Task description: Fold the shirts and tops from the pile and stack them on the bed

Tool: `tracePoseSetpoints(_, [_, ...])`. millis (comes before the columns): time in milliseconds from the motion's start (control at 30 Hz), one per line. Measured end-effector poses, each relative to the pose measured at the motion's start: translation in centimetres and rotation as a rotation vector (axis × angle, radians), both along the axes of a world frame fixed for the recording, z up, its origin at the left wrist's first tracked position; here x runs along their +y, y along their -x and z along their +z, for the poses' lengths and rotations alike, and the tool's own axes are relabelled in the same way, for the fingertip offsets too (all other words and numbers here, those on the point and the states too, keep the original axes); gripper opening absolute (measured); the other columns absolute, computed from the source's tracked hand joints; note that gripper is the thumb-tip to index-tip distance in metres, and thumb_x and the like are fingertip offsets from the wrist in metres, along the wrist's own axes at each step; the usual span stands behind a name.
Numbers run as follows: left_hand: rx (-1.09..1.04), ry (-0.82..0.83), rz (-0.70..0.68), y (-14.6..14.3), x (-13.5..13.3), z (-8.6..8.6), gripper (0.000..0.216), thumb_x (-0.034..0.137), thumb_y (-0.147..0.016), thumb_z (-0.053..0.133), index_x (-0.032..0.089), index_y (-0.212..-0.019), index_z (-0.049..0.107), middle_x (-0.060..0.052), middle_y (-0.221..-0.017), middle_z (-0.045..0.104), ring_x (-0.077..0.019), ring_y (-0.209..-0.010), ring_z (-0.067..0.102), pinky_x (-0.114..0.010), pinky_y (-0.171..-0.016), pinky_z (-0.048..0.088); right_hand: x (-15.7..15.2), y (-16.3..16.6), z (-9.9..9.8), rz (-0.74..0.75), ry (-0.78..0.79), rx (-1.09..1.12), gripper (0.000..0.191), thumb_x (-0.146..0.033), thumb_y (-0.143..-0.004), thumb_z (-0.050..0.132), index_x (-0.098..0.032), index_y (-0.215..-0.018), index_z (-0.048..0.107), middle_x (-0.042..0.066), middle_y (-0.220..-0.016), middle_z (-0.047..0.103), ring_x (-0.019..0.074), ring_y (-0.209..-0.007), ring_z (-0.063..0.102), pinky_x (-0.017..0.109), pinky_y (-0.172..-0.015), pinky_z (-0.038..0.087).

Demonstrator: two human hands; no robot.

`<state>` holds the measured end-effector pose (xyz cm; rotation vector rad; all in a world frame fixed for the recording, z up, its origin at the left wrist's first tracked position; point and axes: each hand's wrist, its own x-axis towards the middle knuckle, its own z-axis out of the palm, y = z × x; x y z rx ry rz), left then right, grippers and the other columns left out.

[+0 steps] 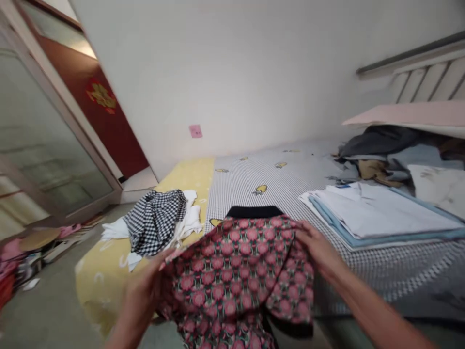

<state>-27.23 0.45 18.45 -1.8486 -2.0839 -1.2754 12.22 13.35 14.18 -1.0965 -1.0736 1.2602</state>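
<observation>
A floral shirt [232,266] is held up in both hands at the near edge of the bed [236,179], its dark collar [254,212] turned toward the far edge and its lower part cut off by the frame. One side of the shirt is gripped by the left hand [145,286], which is blurred; the other shoulder is pinched between thumb and fingers of the right hand [314,245]. A dark-cuffed sleeve is left hanging below the right hand. Near the bed's left edge, on the yellow cover [192,174], a checked garment [156,220] is heaped with white clothes [191,223]. Toward the right edge, white shirts [385,208] are stacked with blue garments [348,232], and dark clothes [381,140] are piled just beyond.
</observation>
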Motion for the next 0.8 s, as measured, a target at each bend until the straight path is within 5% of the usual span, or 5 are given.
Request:
tracePoseSetpoints(200, [0.555,-0.593,0.144,-1.6,-2.9,17.9,0.034,0.033,-0.095,0.043,0.029,-0.106,0.075,0.005,-0.099,0.08,-0.0111,-0.074,0.072,-0.021,-0.069,0.051,3.5,-2.2,18.1,-0.339,-0.61,-0.264,0.028,-0.047,-0.079,0.06,-0.02,-0.071,0.062,-0.002,-0.067,0.061,0.0155,-0.068,0.051,0.028,-0.064,0.04])
tracePoseSetpoints(400, [0.604,-0.826,0.377,-5.4,-4.2,26.3,0.048,0.043,-0.1,0.036,0.016,-0.115,0.072,-0.003,-0.094,0.08,-0.0085,-0.078,0.07,-0.02,-0.07,0.04,0.6,-4.1,28.7,-0.733,-0.948,-0.162,0.027,-0.033,-0.092,0.055,-0.015,-0.072,0.059,-0.006,-0.064,0.047,0.0073,-0.06,0.036,0.027,-0.058,0.03])
tracePoseSetpoints(533, [0.585,-0.762,0.508,-6.6,-4.2,31.6,0.068,0.049,-0.095,0.024,0.0,-0.122,0.063,-0.008,-0.092,0.076,-0.0218,-0.101,0.069,-0.039,-0.087,0.037,-1.4,-6.2,33.7,-0.918,-1.053,-0.25,0.046,-0.045,-0.097,0.043,-0.008,-0.081,0.065,-0.001,-0.074,0.06,0.0089,-0.069,0.046,0.032,-0.063,0.029])
tracePoseSetpoints(667, [0.546,-0.844,0.437,-6.8,-4.8,33.5,0.072,0.046,-0.091,0.02,-0.007,-0.12,0.06,-0.01,-0.106,0.072,-0.0267,-0.115,0.061,-0.042,-0.091,0.033,-3.9,-7.7,35.6,-1.048,-1.214,-0.413,0.053,-0.05,-0.097,0.039,-0.007,-0.087,0.068,0.004,-0.09,0.067,0.0126,-0.089,0.056,0.034,-0.074,0.033])
tracePoseSetpoints(800, [0.484,-0.617,0.206,-4.7,-5.4,29.2,0.066,0.052,-0.091,0.031,0.0,-0.103,0.07,-0.005,-0.093,0.074,-0.0199,-0.101,0.068,-0.043,-0.093,0.043,-6.2,-8.7,31.7,-0.805,-1.06,-0.695,0.051,-0.058,-0.095,0.042,-0.016,-0.084,0.068,-0.002,-0.083,0.066,0.0115,-0.083,0.058,0.034,-0.073,0.036])
